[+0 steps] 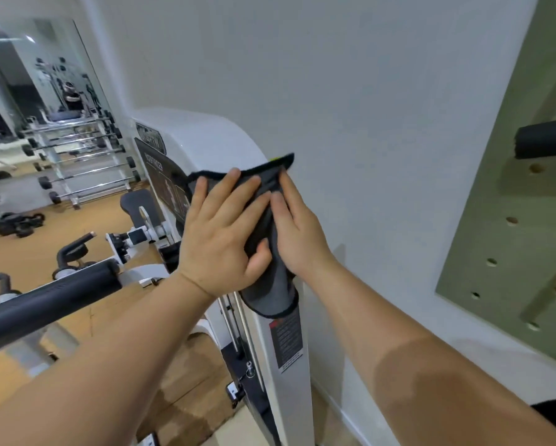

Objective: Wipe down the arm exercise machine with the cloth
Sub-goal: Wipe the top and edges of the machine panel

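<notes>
A dark grey cloth (270, 294) with a black hem is draped over the curved white shroud of the arm exercise machine (206, 140). My left hand (222, 230) lies flat on the cloth with fingers spread, pressing it against the shroud. Beside it, my right hand (294, 226) presses the cloth's right side with straight fingers, next to the wall. The cloth's lower end hangs loose over the machine's white upright, above a red and black warning label (286, 342). A black padded handle bar (45, 300) of the machine reaches out at the lower left.
A grey wall (367, 123) stands right behind the machine. A green pegboard panel (511, 220) with a black foam peg (544, 143) hangs at the right. A mirror (28, 75), a barbell rack (77, 162) and floor weights (16, 223) are at the left on the wooden floor.
</notes>
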